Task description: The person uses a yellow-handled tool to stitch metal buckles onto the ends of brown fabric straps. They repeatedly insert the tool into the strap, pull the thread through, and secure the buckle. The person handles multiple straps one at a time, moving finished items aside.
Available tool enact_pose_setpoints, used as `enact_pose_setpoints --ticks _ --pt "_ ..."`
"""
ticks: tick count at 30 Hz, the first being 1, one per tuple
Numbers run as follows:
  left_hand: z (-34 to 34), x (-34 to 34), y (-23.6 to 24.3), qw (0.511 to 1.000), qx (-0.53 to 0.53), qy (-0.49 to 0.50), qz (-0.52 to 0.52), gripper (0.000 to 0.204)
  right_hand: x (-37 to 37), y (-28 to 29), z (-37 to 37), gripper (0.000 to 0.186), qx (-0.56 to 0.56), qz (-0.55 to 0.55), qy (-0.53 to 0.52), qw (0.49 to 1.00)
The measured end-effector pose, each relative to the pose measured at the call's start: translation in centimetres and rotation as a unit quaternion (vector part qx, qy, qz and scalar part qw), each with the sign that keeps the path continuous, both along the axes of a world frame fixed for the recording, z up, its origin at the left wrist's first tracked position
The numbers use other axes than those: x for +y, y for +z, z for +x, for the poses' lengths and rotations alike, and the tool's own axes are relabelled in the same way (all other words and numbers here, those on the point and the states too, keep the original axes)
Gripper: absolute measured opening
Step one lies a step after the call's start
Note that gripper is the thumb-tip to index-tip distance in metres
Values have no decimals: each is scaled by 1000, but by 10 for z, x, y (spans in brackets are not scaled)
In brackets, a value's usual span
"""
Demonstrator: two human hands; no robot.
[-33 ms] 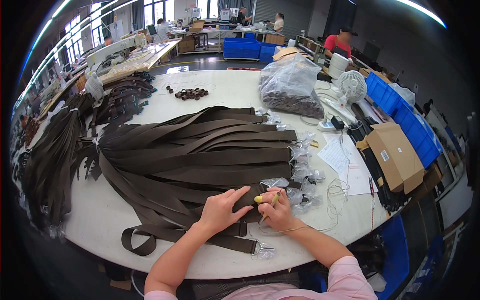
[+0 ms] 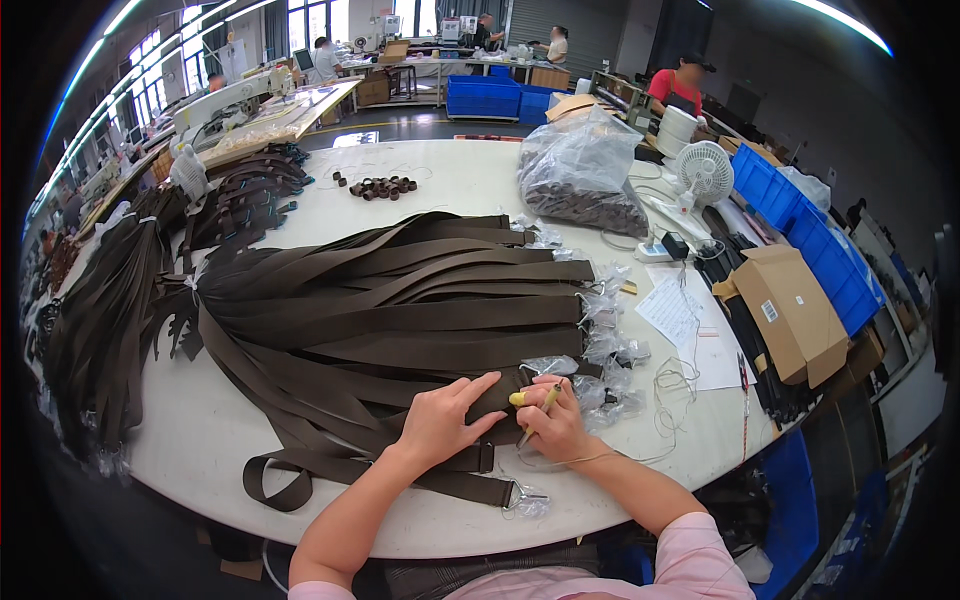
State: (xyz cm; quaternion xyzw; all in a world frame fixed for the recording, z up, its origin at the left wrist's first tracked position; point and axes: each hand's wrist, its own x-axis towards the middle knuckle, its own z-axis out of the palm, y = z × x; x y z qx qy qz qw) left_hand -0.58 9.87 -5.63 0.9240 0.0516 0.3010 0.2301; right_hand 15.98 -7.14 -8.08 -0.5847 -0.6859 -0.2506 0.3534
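Observation:
A bundle of dark brown webbing straps (image 2: 400, 318) fans out across the white table (image 2: 460, 180), tied at its left end. My left hand (image 2: 445, 418) lies on the straps nearest me, its fingers spread and pressing on the webbing. Close beside it, my right hand (image 2: 558, 425) is closed round a slim yellowish pen-like tool (image 2: 551, 399), tilted with its lower end near the strap. A yellow cover (image 2: 517, 398) shows at a fingertip of that hand. Metal hooks in clear plastic wrapping (image 2: 603, 345) end the straps. One strap (image 2: 465, 485) with a wrapped metal hook lies nearer me.
A clear bag of brown pieces (image 2: 580, 180) stands at the far side, with small brown loops (image 2: 385, 187) left of it. To the right are papers (image 2: 690, 330), a thin tangled cord (image 2: 675, 390), a white fan (image 2: 703, 172) and a cardboard box (image 2: 785, 310). More straps (image 2: 110, 310) hang at left.

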Motion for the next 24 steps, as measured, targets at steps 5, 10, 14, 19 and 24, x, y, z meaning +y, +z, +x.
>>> enact_pose_setpoints --ticks 5,10,14,19,24 --pt "0 0 2 1000 3 1 11 61 0 -5 2 24 17 10 13 1000" --pt "0 1 2 999 -4 2 34 62 -2 -11 6 30 28 11 22 999" --pt "0 2 2 999 -6 2 53 62 -1 -14 6 31 28 21 3 999" --pt "-1 3 1 998 -7 3 64 62 -2 -9 5 28 11 22 -31 999" --pt "-1 3 1 997 -8 1 71 63 -2 -11 7 26 11 15 -16 1000"
